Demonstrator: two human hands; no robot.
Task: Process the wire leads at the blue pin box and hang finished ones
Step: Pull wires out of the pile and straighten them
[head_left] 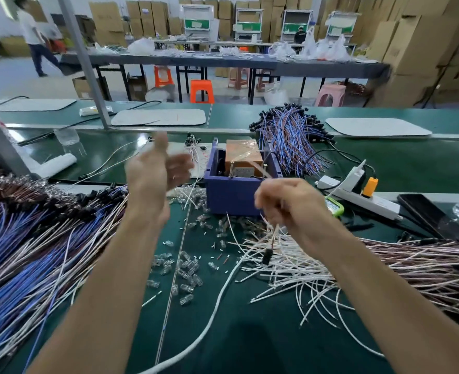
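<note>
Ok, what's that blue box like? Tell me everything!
The blue box is a square, open-topped, plastic-looking tub, standing upright on the green table. Inside sits an orange-brown block wrapped in shiny clear film. Small clear caps lie scattered at its foot. The right hand, pinching a wire lead, hides its front corner.

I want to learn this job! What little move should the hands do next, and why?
Probably lift the lead that the right hand seems to pinch up to the blue box: its black end dangles, the box sits just beyond, and the left hand is open.
</note>
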